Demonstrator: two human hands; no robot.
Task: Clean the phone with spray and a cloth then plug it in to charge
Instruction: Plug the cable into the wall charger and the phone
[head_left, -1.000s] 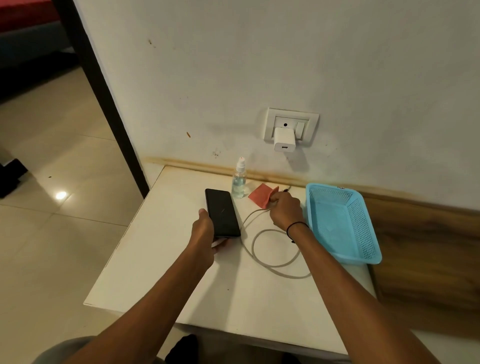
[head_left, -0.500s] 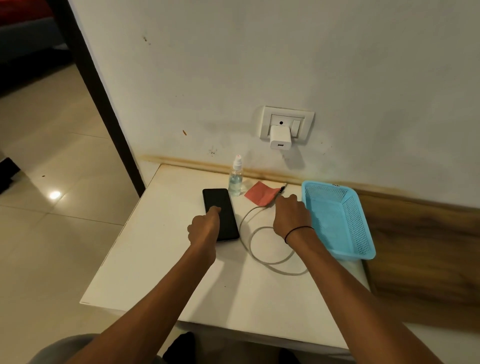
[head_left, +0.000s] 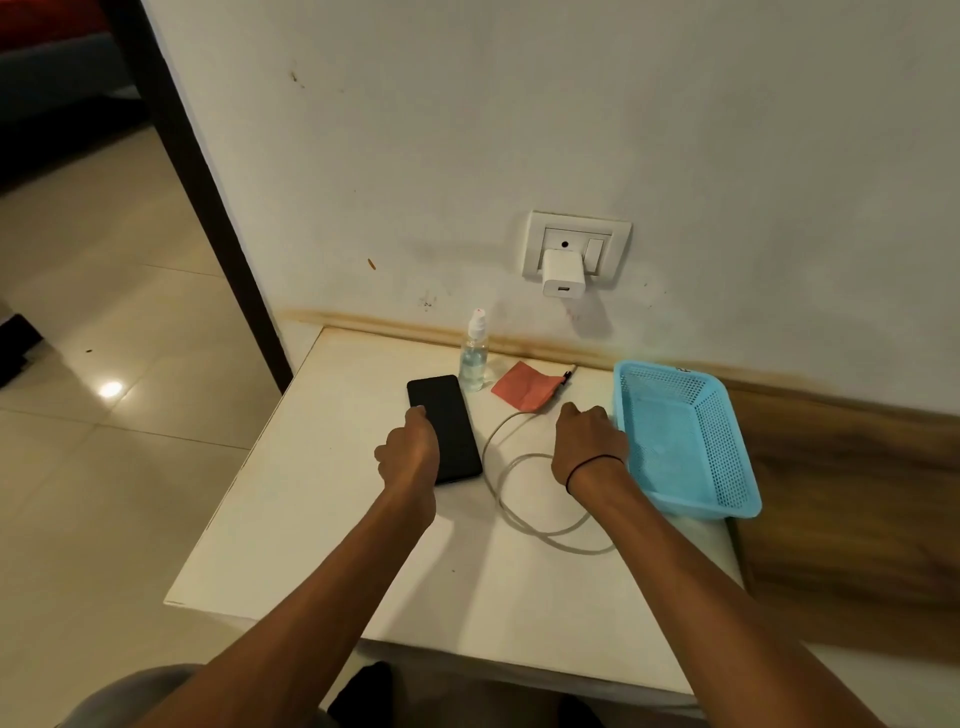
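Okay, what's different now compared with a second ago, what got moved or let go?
The left hand let go of the phone; it now lies flat on the table with one fingertip touching it. The right hand drew back from the red cloth. Spray bottle, cable, basket and charger stayed put.

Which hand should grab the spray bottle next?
Probably the left hand: it rests on the phone, just in front of the spray bottle. The right hand is farther away.
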